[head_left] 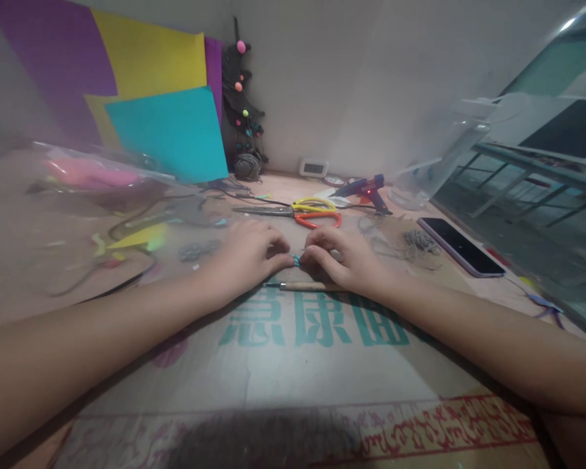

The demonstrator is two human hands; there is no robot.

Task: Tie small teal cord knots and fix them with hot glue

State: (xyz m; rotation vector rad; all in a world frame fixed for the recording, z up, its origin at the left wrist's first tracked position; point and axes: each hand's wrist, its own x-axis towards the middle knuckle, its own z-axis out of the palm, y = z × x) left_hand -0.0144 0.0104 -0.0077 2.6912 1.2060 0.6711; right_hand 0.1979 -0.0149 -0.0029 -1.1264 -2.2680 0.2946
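Note:
Between my two hands is a tiny teal piece (296, 260), too small for me to name its kind. My left hand (254, 254) pinches its left side with thumb and forefinger. From the other side, the closed fingertips of my right hand (339, 257) meet the same piece. Just below them, a thin tool with a wooden handle (305, 286) and a metal tip lies on the printed cardboard (273, 378), its right end hidden under my right hand. Scissors (293, 212) with one yellow and one red handle loop rest just beyond my fingers.
A dark glue gun (364, 190) with a small red light lies behind on the right. A phone (461, 247) and a grey thread tangle (420, 241) are at right. Coloured sheets (170, 133) lean at back left, near a plastic bag (92, 172). A small white digital display (314, 167) stands by the wall.

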